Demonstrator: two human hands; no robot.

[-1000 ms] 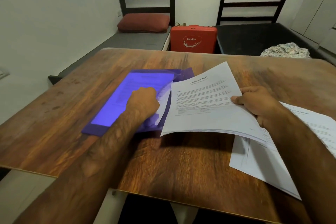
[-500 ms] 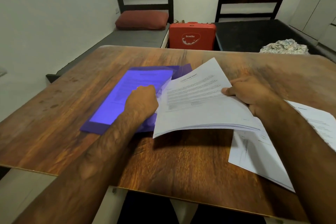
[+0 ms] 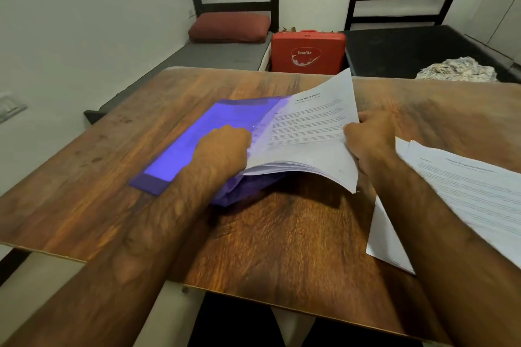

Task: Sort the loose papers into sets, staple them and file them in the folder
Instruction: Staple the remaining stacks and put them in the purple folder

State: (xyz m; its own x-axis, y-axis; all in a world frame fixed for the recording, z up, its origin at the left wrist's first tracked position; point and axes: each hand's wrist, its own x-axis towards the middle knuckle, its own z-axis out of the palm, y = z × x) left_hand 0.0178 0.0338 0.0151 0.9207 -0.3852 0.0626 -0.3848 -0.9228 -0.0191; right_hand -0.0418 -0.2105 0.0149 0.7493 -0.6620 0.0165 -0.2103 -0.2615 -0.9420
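The right hand clenched the sheaf at its three-o'clock edge, thumb on top and fingers curled beneath; the sheaf was held off the table, its near corner drooping toward six o'clock; its nine-o'clock edge lay at the mouth of the folder. The left hand sat curled on the folder, knuckles up, fingertips tucked out of sight under the sheaf's nine-o'clock edge; whether it gripped the folder's flap or only pressed on it could not be told. The sheaf's top page carried a heading that read roughly "Sample Health Report"; the body text below was too small to read.

The folder, purple and translucent, lay at ten o'clock of the table's middle, print showing faintly through its cover; its near part bulged up beside the left forearm. At four o'clock of the right hand lay more papers, overlapping, partly under the right forearm; their heading was too blurred to read.

Beyond the table at twelve o'clock stood a red case with "Eurolite" in white on its logo; at eleven o'clock a rust cushion rested on a grey bench; at two o'clock a crumpled cloth lay on a dark bed; a switch sat on the wall at nine o'clock.
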